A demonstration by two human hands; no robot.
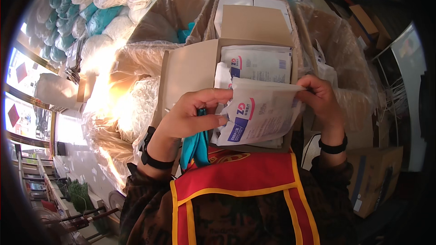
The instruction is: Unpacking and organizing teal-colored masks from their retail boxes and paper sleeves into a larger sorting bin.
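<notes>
A flat white packet with red and blue print is held up between both my hands, tilted over an open cardboard carton. My left hand has its thumb and forefinger on the packet's left edge, which looks ragged there. Teal cloth-like material hangs below that hand; its upper end is hidden by the fingers. At the packet's upper right corner, my right hand pinches it between thumb and fingers. Another white printed packet lies in the carton behind it.
Plastic-lined cardboard boxes stand around: one behind left with something teal inside, one at right. Clear crumpled plastic fills the sunlit left side. Bagged white and teal bundles pile up at the back. A closed carton sits lower right.
</notes>
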